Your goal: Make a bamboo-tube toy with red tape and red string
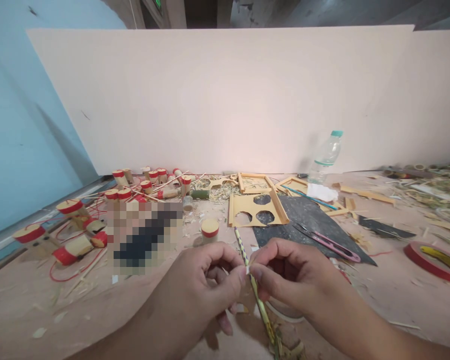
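My left hand (206,282) and my right hand (285,275) meet at the middle of the view, both with fingers pinched together. Between the fingertips runs a thin striped green and yellow stick (241,247), slanting from upper left to lower right. A small white bit sits at the pinch point on the stick. Just beyond the hands stands a short wooden cylinder with a red band (210,230).
Several red-banded wooden pieces (71,230) with red wire lie at left. A wooden plate with round holes (255,207), a dark mat (307,220), pink-handled snips (328,241), a water bottle (325,156) and a red tape roll (433,260) lie ahead and right. Shavings cover the board.
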